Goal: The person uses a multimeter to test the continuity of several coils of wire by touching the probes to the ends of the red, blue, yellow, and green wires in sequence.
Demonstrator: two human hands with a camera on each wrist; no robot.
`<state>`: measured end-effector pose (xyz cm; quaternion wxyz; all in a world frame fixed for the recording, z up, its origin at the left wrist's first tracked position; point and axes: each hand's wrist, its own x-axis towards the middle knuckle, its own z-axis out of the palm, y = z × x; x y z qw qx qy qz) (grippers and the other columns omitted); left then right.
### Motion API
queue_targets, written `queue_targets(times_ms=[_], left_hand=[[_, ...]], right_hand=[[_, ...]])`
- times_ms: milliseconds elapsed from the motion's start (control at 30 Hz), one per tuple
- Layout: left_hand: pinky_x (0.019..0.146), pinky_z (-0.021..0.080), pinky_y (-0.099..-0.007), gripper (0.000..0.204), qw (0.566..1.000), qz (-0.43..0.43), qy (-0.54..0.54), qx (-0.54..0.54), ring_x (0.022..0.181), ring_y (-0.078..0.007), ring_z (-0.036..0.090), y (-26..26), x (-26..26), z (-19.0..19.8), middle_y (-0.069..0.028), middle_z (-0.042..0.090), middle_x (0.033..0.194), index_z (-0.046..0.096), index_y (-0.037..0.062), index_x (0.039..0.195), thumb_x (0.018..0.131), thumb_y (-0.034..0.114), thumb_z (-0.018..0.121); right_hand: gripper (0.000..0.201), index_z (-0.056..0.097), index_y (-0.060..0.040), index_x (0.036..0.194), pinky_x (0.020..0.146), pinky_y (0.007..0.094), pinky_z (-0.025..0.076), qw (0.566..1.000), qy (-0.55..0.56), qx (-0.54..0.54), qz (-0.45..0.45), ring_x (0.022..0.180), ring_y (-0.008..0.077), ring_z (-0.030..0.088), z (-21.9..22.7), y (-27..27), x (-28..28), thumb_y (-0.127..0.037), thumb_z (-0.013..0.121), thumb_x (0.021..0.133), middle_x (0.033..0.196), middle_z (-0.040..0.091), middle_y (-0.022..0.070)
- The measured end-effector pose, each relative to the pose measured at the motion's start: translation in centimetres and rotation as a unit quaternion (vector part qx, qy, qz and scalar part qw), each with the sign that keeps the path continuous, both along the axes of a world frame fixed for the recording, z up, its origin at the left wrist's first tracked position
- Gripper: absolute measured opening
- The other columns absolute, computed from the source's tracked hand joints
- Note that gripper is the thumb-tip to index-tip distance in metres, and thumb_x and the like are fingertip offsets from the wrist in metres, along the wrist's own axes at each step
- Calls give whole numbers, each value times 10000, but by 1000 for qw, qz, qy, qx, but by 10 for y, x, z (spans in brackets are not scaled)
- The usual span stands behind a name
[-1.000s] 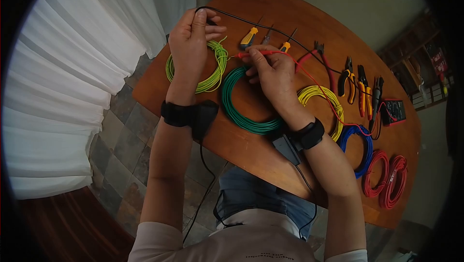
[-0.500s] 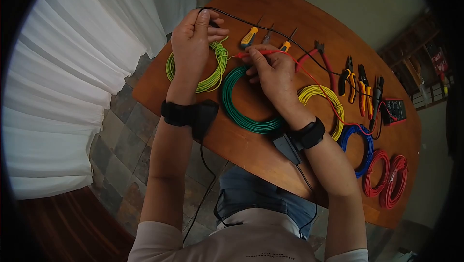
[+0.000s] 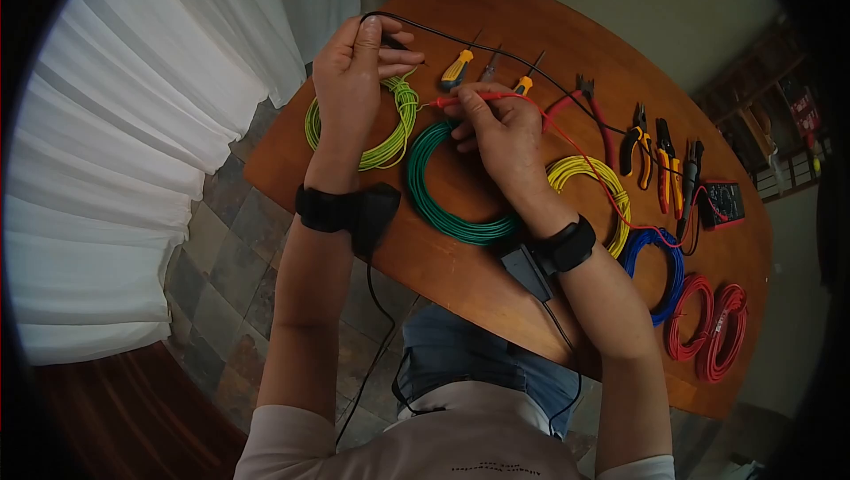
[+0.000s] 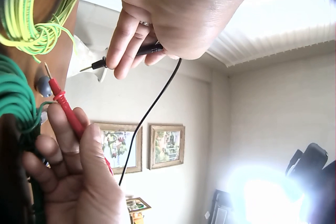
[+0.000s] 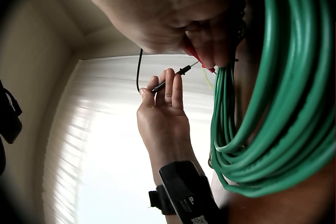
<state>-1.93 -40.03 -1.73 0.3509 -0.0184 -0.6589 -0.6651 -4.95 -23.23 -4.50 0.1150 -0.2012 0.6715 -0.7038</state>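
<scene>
My left hand (image 3: pixel 347 81) is raised over the far left of the table, holding a black test probe (image 4: pixel 149 49) between thumb and fingers. The probe's bare metal tip points toward the red one, and its black lead (image 3: pixel 469 42) arcs away to the right. Lower and to the right, my right hand (image 3: pixel 509 130) pinches a red test probe (image 4: pixel 68 109), tip toward the yellow-green wire coil (image 3: pixel 405 112). The two probe tips are apart in the left wrist view. Under the right hand lies a green wire coil (image 3: pixel 420 188).
Screwdrivers (image 3: pixel 457 68), red-handled cutters (image 3: pixel 606 126) and yellow-handled pliers (image 3: pixel 664 181) lie along the table's far side. A small red-and-black meter (image 3: pixel 722 205) sits at the right. Nearer are yellow (image 3: pixel 620 201), blue (image 3: pixel 677 276) and red (image 3: pixel 728 338) wire coils.
My left hand has shifted very slightly to the right with the black probe. The right hand and the red probe stay practically still.
</scene>
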Motion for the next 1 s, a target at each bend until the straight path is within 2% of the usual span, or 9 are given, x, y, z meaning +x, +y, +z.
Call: queue_targets(times_ms=[133, 433, 600, 800, 1000], left_hand=[[649, 564, -253, 300, 1000, 12, 12, 3, 737, -195, 682, 0, 1, 2, -108, 628, 856, 584, -31, 962, 992, 218, 420], [637, 562, -244, 287, 1000, 22, 2, -5, 728, -184, 680, -2, -3, -3, -104, 625, 850, 589, -33, 955, 989, 203, 429], [632, 561, -244, 285, 999, 20, -39, -2, 726, -178, 678, 0, -2, -2, -99, 621, 841, 589, -36, 949, 988, 197, 431], [633, 558, -245, 286, 999, 35, -4, -1, 728, -178, 677, -1, -3, -4, -103, 621, 848, 586, -37, 946, 988, 201, 435], [634, 557, -244, 282, 999, 27, -27, 0, 730, -175, 677, 0, -2, -3, -102, 621, 848, 587, -32, 946, 987, 203, 436]], right_hand=[[229, 604, 8, 1042, 516, 208, 508, 1000, -17, -24, -5, 636, 93, 599, 0, 1, -1, -183, 518, 949, 883, 666, 80], [250, 607, 11, 1054, 511, 196, 491, 999, 31, 27, -1, 626, 77, 592, -2, -1, 0, -201, 539, 940, 887, 673, 78], [260, 612, 16, 1059, 512, 194, 490, 999, 30, 31, -1, 624, 75, 592, -1, -1, 0, -204, 546, 937, 882, 677, 79], [257, 614, 18, 1059, 509, 193, 489, 999, 29, 21, -3, 623, 73, 591, -2, -1, 0, -197, 548, 936, 879, 677, 80], [254, 618, 24, 1052, 508, 194, 490, 999, 39, 28, -2, 616, 73, 588, -1, -1, 0, -190, 543, 937, 870, 677, 80]])
